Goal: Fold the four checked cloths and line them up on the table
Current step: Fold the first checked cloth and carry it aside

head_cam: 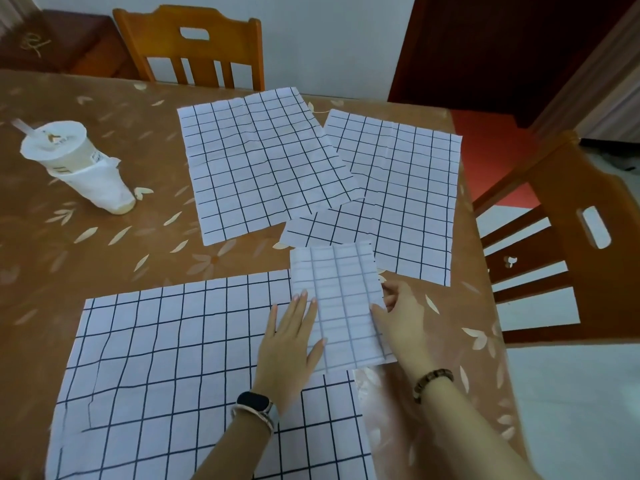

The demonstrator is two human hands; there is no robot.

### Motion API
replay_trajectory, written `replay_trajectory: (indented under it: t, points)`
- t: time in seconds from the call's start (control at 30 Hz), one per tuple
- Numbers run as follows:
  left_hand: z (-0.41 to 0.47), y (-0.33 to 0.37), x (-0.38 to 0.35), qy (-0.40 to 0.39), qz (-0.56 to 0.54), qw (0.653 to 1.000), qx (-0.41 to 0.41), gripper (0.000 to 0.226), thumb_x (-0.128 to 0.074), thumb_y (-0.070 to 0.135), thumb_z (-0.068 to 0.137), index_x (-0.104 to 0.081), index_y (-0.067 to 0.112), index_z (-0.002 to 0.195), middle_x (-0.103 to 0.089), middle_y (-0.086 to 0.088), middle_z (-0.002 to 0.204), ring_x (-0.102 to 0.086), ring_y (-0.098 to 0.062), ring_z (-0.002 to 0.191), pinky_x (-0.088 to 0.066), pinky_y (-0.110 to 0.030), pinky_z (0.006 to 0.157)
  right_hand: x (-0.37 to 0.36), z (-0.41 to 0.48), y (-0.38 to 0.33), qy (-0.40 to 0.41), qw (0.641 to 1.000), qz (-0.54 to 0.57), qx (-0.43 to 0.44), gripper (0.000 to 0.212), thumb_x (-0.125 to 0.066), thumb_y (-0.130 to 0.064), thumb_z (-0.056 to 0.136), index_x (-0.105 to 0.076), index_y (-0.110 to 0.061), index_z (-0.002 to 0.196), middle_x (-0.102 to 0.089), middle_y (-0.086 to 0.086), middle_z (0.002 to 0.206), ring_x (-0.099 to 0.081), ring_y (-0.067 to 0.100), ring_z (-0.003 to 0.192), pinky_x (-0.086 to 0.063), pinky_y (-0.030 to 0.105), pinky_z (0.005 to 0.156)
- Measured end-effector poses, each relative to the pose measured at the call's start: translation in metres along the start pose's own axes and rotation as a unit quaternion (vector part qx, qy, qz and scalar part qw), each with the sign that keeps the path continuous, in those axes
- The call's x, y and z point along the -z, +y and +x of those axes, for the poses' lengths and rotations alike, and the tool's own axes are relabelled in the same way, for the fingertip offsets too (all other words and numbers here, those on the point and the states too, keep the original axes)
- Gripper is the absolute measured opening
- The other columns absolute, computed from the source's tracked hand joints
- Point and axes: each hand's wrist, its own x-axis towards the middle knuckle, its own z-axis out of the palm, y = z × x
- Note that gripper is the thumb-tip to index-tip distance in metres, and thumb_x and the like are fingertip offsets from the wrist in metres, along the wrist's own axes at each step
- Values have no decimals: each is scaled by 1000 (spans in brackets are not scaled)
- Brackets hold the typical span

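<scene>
My left hand [291,344] lies flat, fingers straight and slightly spread. Its tips press the left edge of the small folded white cloth with a dark grid [341,299], which sits toward the near right corner of the counter [104,258]. It overlaps the right end of the big unfolded checked cloth [173,368] spread along the near edge. My right hand [403,317] reaches in from the right with the wrist low. Its thumb is on top of the fold's right edge and its fingers are curled beside it, so it seems to be pinching that edge. To finish this fold well, I would use the left palm as an anchor, square the corners so the grid lines meet, and smooth the crease outward. Then I would lift the bundle rather than drag it, so the cloth beneath does not ruck up. Two more flat checked cloths wait at the far side, the middle cloth [259,161] overlapping the right-edge cloth [405,188].
</scene>
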Motion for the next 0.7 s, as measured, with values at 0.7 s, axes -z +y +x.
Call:
replay_trajectory:
  t: [0.7]
  points:
    - [72,-19,2,9,44,999,22,75,-15,57,101,-22,4,154,-17,-11,163,-13,-22,151,-12,-46,122,-45,37,12,-101,874,-357,312,65,-22,-50,101,-8,-17,156,0,0,163,5,16,150,1,37,123]
